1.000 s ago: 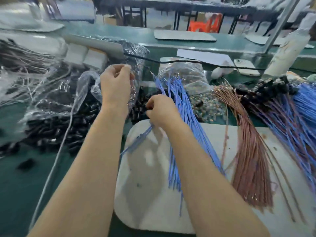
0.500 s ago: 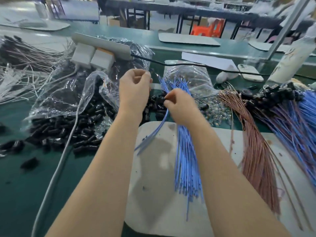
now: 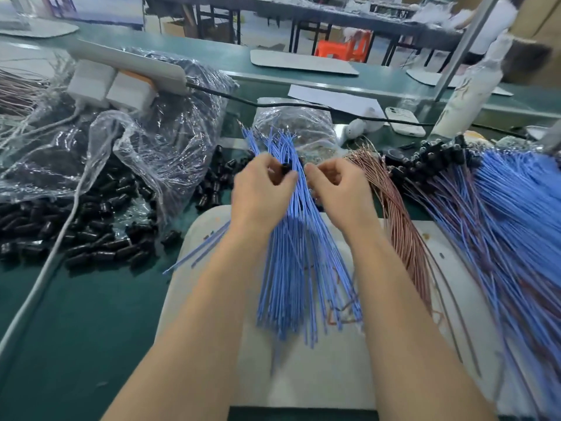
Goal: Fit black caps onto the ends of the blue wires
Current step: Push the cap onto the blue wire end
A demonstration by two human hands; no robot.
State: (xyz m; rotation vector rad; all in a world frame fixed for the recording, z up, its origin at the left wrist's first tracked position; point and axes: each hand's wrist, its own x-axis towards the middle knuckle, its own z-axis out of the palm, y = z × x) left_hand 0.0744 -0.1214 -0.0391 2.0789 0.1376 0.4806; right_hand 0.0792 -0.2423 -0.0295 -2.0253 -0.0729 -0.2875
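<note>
A bundle of loose blue wires [image 3: 291,262] lies fanned out on a pale mat [image 3: 318,375] in the middle. My left hand [image 3: 261,189] pinches a small black cap [image 3: 285,169] above the bundle's far end. My right hand [image 3: 337,186] is just to its right, fingers curled and pinching a blue wire; the wire's tip is hidden by the fingers. Loose black caps [image 3: 91,235] are heaped on the green table at the left and behind my hands. Blue wires with caps fitted [image 3: 516,223] lie piled at the right.
A crumpled clear plastic bag [image 3: 145,147] with a white power strip [image 3: 133,65] on it stands at the back left; a white cable [image 3: 54,247] runs down from it. Copper-coloured wires [image 3: 400,226] lie right of the blue bundle. A phone [image 3: 403,120] and a bottle [image 3: 467,95] sit at the back right.
Both hands have come together over the far end of the blue bundle. A black cap now shows in my left fingers. The wire has moved from left of the bundle toward the cap.
</note>
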